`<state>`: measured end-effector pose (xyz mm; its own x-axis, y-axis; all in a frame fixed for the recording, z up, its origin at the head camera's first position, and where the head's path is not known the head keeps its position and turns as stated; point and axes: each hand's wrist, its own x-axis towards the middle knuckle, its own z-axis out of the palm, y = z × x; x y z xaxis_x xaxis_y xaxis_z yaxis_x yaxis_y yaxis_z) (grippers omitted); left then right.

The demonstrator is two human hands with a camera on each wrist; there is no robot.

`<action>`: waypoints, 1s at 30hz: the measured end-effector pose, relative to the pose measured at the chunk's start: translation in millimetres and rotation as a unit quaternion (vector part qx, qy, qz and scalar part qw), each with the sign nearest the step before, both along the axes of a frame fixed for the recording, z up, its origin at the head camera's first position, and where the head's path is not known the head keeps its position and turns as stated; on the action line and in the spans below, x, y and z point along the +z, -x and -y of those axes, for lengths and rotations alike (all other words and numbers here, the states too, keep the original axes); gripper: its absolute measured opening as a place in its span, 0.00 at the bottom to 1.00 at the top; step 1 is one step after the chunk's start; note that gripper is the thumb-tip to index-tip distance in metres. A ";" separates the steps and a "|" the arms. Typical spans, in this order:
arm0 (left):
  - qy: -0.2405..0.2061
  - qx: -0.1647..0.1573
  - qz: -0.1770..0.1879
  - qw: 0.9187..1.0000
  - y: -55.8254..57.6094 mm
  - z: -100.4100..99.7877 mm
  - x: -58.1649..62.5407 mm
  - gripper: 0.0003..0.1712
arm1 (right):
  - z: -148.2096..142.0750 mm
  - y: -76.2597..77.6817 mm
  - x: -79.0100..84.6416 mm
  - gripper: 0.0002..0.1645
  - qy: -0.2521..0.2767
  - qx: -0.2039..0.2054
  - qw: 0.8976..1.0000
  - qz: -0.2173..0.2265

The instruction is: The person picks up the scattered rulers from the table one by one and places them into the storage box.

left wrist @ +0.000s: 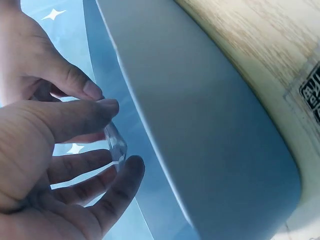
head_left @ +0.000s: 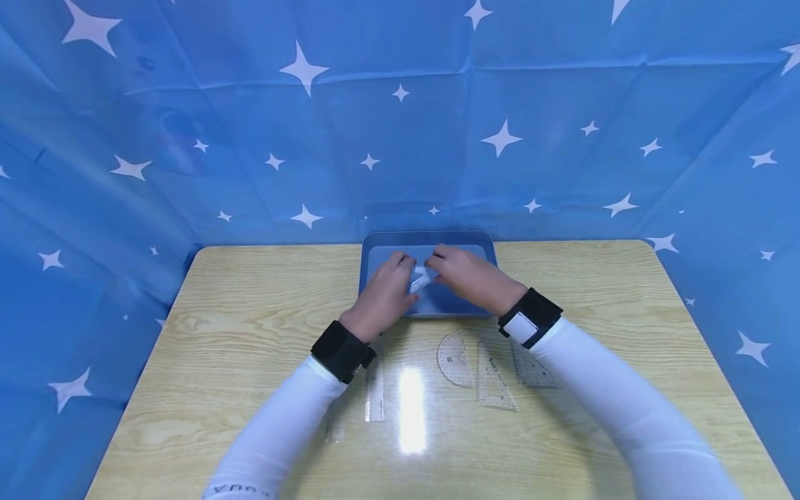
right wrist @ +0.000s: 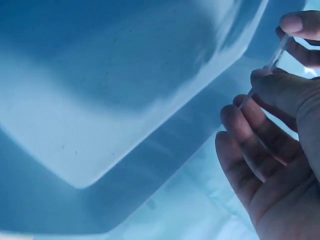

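Note:
Over the blue tray [head_left: 462, 303], both hands hold a small, thin clear plastic piece [head_left: 421, 281] between them; its exact kind cannot be told. My left hand [head_left: 386, 286] pinches it from the left, thumb on one face, as the left wrist view shows the plastic [left wrist: 118, 145] edge-on with the lower fingers spread. From the right, my right hand [head_left: 471, 276] pinches the other part. Seen in the right wrist view, the plastic [right wrist: 276, 54] is a narrow strip running between the two hands' fingertips, above the tray's rim.
On the wooden table [head_left: 262, 326], in front of the tray, lie a clear protractor [head_left: 455, 360], a triangular set square [head_left: 494, 385], another set square [head_left: 534, 368] partly under the right forearm, and a straight ruler [head_left: 374, 392]. A blue star-patterned curtain [head_left: 406, 139] hangs behind.

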<state>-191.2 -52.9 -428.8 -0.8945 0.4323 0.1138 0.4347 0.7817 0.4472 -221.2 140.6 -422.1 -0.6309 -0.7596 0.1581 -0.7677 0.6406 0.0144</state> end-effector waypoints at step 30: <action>0.072 0.036 0.095 0.992 52.1 -3.4 -29.4 0.19 | 24.6 50.7 -21.8 0.22 -0.042 -0.062 0.983 0.170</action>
<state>-243.2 -49.5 -458.2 -0.9231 0.3659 -0.1184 0.2935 0.8693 0.3978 -271.9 116.0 -443.9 -0.7250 -0.6749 -0.1374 -0.6535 0.7371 -0.1721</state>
